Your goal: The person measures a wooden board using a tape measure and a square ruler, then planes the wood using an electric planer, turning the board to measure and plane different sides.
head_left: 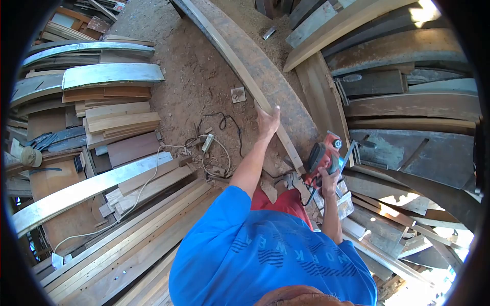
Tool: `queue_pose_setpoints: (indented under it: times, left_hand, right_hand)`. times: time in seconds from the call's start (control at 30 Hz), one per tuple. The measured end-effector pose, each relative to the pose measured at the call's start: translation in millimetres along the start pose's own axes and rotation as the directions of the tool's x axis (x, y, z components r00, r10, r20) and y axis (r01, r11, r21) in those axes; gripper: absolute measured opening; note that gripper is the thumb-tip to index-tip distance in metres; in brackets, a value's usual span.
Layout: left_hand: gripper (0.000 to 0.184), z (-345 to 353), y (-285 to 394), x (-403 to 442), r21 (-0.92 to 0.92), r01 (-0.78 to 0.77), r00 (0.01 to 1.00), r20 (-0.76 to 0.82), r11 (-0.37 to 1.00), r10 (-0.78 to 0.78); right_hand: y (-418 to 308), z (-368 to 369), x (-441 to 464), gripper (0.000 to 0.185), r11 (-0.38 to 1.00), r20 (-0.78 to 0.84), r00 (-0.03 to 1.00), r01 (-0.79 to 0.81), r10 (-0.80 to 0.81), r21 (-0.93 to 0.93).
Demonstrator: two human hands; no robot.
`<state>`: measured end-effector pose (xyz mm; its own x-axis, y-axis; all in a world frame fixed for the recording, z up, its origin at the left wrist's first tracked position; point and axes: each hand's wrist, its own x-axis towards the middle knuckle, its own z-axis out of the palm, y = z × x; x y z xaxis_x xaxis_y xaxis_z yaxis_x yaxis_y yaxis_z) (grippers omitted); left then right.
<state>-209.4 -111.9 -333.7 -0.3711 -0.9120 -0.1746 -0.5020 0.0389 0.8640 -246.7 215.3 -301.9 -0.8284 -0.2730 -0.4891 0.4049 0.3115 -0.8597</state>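
- Left hand [268, 122] wraps round the wooden strip [246, 80], thumb toward the bench [280, 89], forearm stretched forward.
- Lettering on the blue shirt [214, 260] reads upside down, seemingly "WORKWEA"; any label on the red power tool [319, 157] is too small to read.
- Right hand [329, 181] curls round the tool's handle, elbow bent.
- Strip lies along the bench's left edge; tool sits by the bench's near end, beside the strip's end.

Left of the long, worn bench [288, 97], brown dirt floor [178, 76] stretches to stacked boards [122, 122], while to the bench's right more planks [408, 105] crowd together, with bright patches of light [424, 14] on some
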Motion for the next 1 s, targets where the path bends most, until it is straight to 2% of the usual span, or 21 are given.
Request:
queue_pose_setpoints:
  times: [0.03, 0.07, 0.13, 0.17, 0.2, 0.23, 0.3, 0.33, 0.37, 0.4, 0.43, 0.47, 0.5, 0.53, 0.57, 0.63, 0.7, 0.77, 0.83, 0.9, 1.0]
  left_hand:
    - [0.091, -4, -4, -4, -0.007, -0.032, 0.999, 0.019, 0.999, 0.032]
    - [0.089, -5, -7, -7, -0.021, -0.063, 0.997, 0.035, 0.998, 0.064]
    - [0.076, -31, 4, -41, 0.108, -0.083, 0.979, 0.196, 0.991, 0.061]
    - [0.071, -45, 5, -65, 0.173, -0.101, 0.959, 0.278, 0.98, 0.05]
    - [0.06, -53, -7, -88, 0.17, -0.089, 0.935, 0.354, 0.981, 0.024]
    - [0.049, -58, -19, -110, 0.164, -0.079, 0.904, 0.428, 0.983, 0.002]
    - [0.032, -74, -27, -160, 0.281, -0.05, 0.721, 0.674, 0.958, -0.16]
    - [0.032, -71, -44, -189, 0.101, -0.08, 0.633, 0.773, 0.992, -0.028]
    - [0.034, -65, -59, -220, -0.082, -0.089, 0.536, 0.836, 0.993, 0.117]
    - [0.035, -59, -54, -244, -0.132, -0.25, 0.402, 0.887, 0.959, 0.226]
    - [0.035, -50, -47, -266, -0.198, -0.398, 0.247, 0.917, 0.896, 0.312]
    - [0.037, -33, -58, -284, -0.331, -0.418, 0.077, 0.915, 0.846, 0.396]
    - [0.039, -19, -75, -294, -0.458, -0.417, -0.093, 0.881, 0.785, 0.464]
    - [0.033, -18, -76, -293, -0.377, -0.408, -0.089, 0.923, 0.831, 0.375]
    - [0.03, -18, -80, -285, -0.243, -0.508, -0.011, 0.961, 0.826, 0.276]
    - [0.024, -34, -93, -266, 0.054, -0.642, 0.178, 0.981, 0.765, 0.081]
    - [0.017, -66, -113, -236, 0.146, -0.583, 0.414, 0.9, 0.799, 0.138]
    - [0.012, -120, -102, -207, 0.054, -0.624, 0.562, 0.724, 0.78, 0.4]
    - [0.014, -154, -127, -188, 0.3, -0.548, 0.711, 0.658, 0.781, 0.247]
    - [0.017, -176, -161, -172, 0.549, -0.39, 0.84, 0.54, 0.739, 0.042]
    - [0.018, -198, -154, -161, 0.587, -0.284, 0.908, 0.419, 0.758, 0.015]
  right_hand:
    - [-10, 7, -3, 0.03, 0.987, -0.014, 1.0, -0.024, 0.026, 0.162]
    - [-18, 7, -6, 0.023, 0.989, -0.054, 0.998, -0.016, 0.024, 0.145]
    - [-38, 0, -11, 0.015, 0.993, -0.026, 0.999, -0.015, 0.018, 0.113]
    - [-44, -4, -18, 0.013, 0.995, -0.015, 1.0, -0.017, 0.019, 0.1]
    - [-47, -7, -26, 0.016, 0.992, 0.002, 0.999, 0.04, -0.041, 0.118]
    - [-59, -7, -33, 0.017, 0.997, 0.035, 0.998, 0.058, -0.06, 0.053]
    - [-100, -10, -58, 0.018, 0.991, 0.117, 0.99, 0.096, -0.085, -0.093]
    - [-125, -6, -71, 0.03, 0.981, 0.161, 0.979, 0.148, -0.127, -0.128]
    - [-136, -5, -76, 0.033, 0.981, 0.212, 0.97, 0.148, -0.119, -0.127]
    - [-145, -4, -78, 0.036, 0.981, 0.262, 0.959, 0.149, -0.112, -0.125]
    - [-151, -1, -79, 0.041, 0.981, 0.31, 0.945, 0.152, -0.108, -0.123]
    - [-157, 5, -77, 0.048, 0.982, 0.376, 0.919, 0.164, -0.119, -0.091]
    - [-162, 15, -77, 0.046, 0.991, 0.394, 0.914, 0.127, -0.1, -0.042]
    - [-168, 26, -78, 0.044, 0.996, 0.415, 0.906, 0.089, -0.083, 0.005]
    - [-175, 36, -75, 0.043, 0.997, 0.438, 0.896, 0.052, -0.07, 0.053]
    - [-177, 53, -62, 0.041, 0.998, 0.524, 0.85, 0.067, -0.05, -0.015]
    - [-175, 71, -49, 0.042, 0.988, 0.594, 0.803, 0.128, -0.055, -0.081]
    - [-173, 85, -44, 0.043, 0.977, 0.613, 0.787, 0.178, -0.072, -0.114]
    - [-165, 92, -37, 0.043, 0.957, 0.642, 0.763, 0.24, -0.08, -0.166]
    - [-158, 97, -30, 0.043, 0.956, 0.652, 0.756, 0.229, -0.055, -0.184]
    - [-160, 117, -15, 0.044, 0.949, 0.658, 0.752, 0.237, -0.043, -0.209]
